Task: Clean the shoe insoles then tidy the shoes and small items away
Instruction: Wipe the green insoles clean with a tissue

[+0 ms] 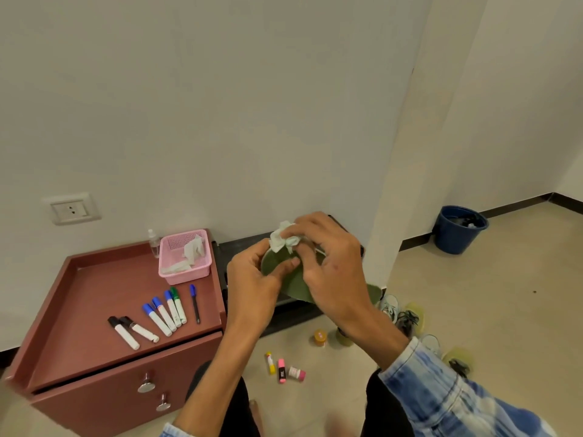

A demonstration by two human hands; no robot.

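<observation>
Insole [293, 287], green: left hand [252, 285] fingers curled round its edge, right hand [331, 263] fingertips pinching crumpled wipe [281, 240] against it. Cleaning underway; shoes [399, 313], highlighters [281, 370] below fingers, untidied.

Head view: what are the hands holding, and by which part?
The left hand grips the green insole by its edge near the far end. The right hand pinches a crumpled white wipe in its fingertips, pressed on that end.
</observation>
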